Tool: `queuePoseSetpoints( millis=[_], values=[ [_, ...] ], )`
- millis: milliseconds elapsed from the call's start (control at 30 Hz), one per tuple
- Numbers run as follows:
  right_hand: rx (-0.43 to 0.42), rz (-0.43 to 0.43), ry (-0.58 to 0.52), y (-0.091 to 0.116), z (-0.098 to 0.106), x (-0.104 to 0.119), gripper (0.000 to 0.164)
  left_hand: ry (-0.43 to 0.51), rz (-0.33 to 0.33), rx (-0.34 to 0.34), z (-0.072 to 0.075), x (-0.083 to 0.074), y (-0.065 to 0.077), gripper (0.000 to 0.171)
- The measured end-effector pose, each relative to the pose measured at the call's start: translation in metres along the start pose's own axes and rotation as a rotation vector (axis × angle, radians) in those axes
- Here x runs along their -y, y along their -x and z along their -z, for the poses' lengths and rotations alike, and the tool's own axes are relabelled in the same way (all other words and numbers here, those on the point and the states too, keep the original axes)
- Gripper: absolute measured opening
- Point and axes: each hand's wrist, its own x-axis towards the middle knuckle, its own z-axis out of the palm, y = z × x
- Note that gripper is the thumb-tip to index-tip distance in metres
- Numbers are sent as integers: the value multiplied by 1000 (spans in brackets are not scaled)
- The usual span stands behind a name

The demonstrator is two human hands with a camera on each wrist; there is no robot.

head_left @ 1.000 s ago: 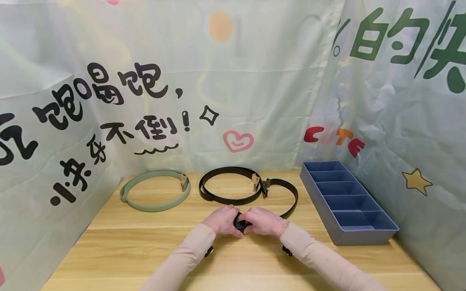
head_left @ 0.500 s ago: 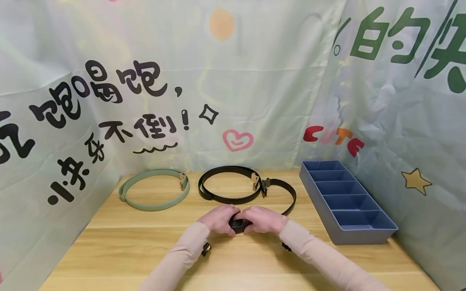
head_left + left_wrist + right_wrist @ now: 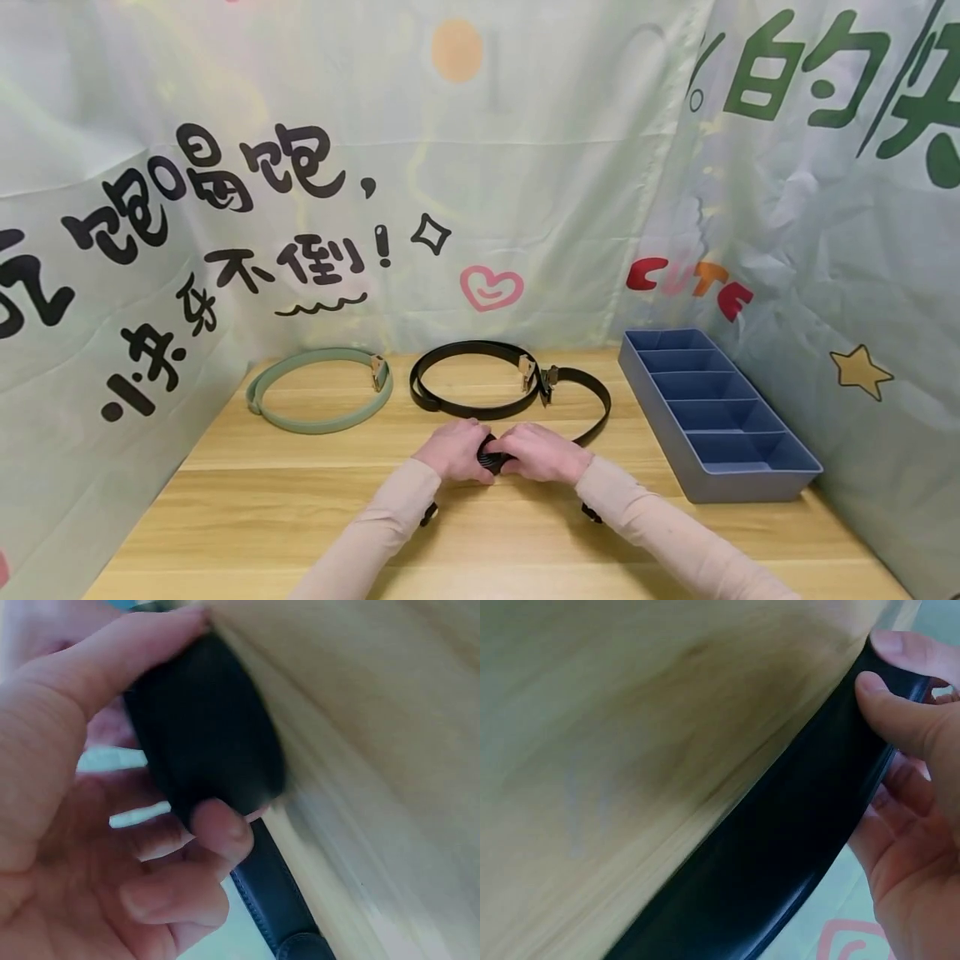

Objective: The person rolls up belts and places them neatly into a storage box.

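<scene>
Between both hands, a black belt is wound into a tight coil [image 3: 491,458] at the middle of the table. My left hand [image 3: 455,452] grips the coil's left side, with thumb and curled fingers around the wound strap [image 3: 210,727] in the left wrist view. My right hand [image 3: 543,454] pinches the strap where it meets the coil; the right wrist view shows thumb and fingers on either side of the strap [image 3: 772,832]. The unwound length curves right and back to a dark metal buckle [image 3: 548,383]. The hands hide part of the coil.
A second black belt [image 3: 480,412] with a gold buckle lies looped behind my hands, touching or close to the dark buckle. A green belt [image 3: 322,428] lies looped at the back left. On the right stands a blue-grey box [image 3: 742,490] with several compartments. Printed cloth [image 3: 525,208] walls the table.
Half a second ago both hands and the coil shifted slightly left; now the left hand and coil are a little to the right again, and the coil is more tilted. The other belts lie still.
</scene>
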Motion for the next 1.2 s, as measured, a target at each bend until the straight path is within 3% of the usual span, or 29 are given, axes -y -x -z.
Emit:
queuePoseSetpoints(
  millis=[233,433,500,600,767,933,1200],
  values=[
    [7,1,-40,3,-3,-3,29,92,-101,86,1,9,0,56],
    [-14,2,-32,1,-4,-1,13,109,-4,46,-3,4,3,65],
    [-14,7,-33,1,-4,-1,12,92,22,22,-3,2,3,69],
    [-8,15,-19,3,-2,-4,18,45,28,1,-2,1,1,61],
    [17,-14,-34,7,3,-9,34,44,-39,36,2,2,-3,51],
    [22,-35,-9,8,3,-7,27,89,-113,80,2,0,-4,62],
    [21,-45,-7,7,1,-7,13,59,-14,-14,-4,-4,-6,64]
  ],
)
